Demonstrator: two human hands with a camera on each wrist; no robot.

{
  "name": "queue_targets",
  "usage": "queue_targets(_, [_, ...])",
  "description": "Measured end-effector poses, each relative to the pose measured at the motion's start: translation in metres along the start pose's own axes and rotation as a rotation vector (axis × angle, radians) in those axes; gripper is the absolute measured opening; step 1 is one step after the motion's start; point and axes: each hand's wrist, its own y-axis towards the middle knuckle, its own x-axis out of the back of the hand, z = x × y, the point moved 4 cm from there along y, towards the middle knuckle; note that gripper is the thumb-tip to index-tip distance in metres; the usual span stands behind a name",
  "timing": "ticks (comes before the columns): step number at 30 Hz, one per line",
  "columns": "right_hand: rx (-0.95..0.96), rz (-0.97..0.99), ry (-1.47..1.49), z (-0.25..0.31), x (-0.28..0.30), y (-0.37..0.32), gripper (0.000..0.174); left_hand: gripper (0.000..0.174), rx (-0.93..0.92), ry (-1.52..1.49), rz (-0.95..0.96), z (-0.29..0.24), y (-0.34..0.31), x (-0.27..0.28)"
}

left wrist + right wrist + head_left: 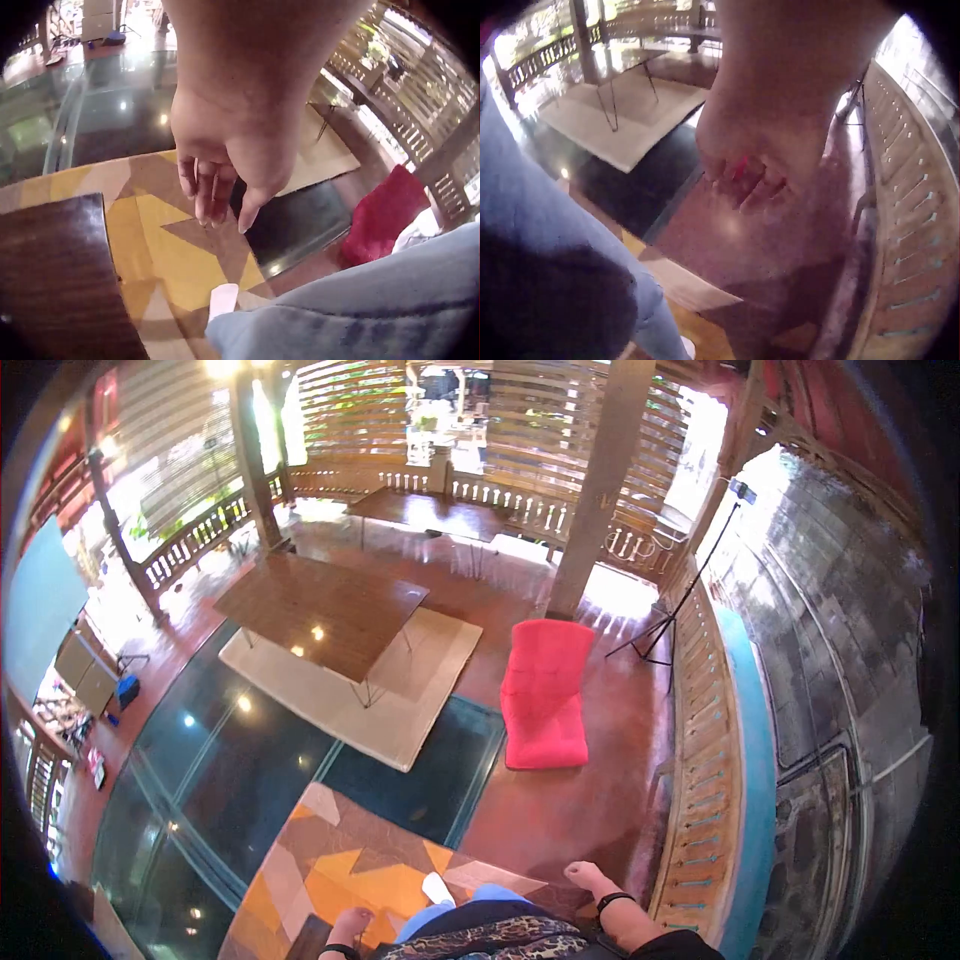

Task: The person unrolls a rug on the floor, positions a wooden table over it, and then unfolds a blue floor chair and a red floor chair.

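Note:
My left hand (350,926) hangs at my side above the patterned rug (320,840), beside the corner of a dark wooden surface (56,277). In the left wrist view the fingers of the left hand (236,161) droop, loosely bent, with nothing in them. On the other side, my right hand (590,877) hangs over the red floor near the carved railing (697,800). The right wrist view shows the right hand (761,150) with loosely curled fingers; a small bright red patch shows between them, and I cannot tell what it is.
A red cushioned seat (547,695) lies ahead on the floor. Left of it, a wooden table (325,605) stands on a beige rug (400,735), beside dark glass floor panels (270,760). A tripod (655,635) stands by the railing, and a post (595,500) rises behind the seat.

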Motion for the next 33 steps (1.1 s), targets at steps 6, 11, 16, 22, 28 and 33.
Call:
queue_targets(6, [0.017, 0.163, -0.161, 0.091, -0.009, 0.000, 0.028, 0.034, -0.165, 0.563, 0.190, 0.012, 0.075, 0.042])
queue_targets(11, [0.240, 0.085, 0.115, 0.054, -0.045, -0.028, 0.022, 0.034, -0.237, 0.647, 0.312, -0.054, 0.184, 0.081])
queue_targets(16, [-0.338, 0.258, 0.173, -0.014, -0.032, 0.004, 0.025, 0.031, -0.432, 0.596, 0.132, -0.209, 0.251, 0.164])
queue_targets(22, [-0.441, 0.041, 0.279, -0.023, 0.053, 0.129, 0.029, 0.031, -0.360, 0.907, 0.177, -0.339, 0.307, 0.234])
queue_targets(28, [-0.194, -0.247, 0.274, 0.061, 0.202, 0.268, 0.028, 0.038, -0.470, 0.497, -0.095, -0.445, 0.296, 0.303])
queue_targets(33, [-0.237, -0.093, 0.270, 0.096, 0.257, 0.340, 0.029, 0.036, -0.281, 0.699, 0.036, -0.439, 0.347, 0.330])
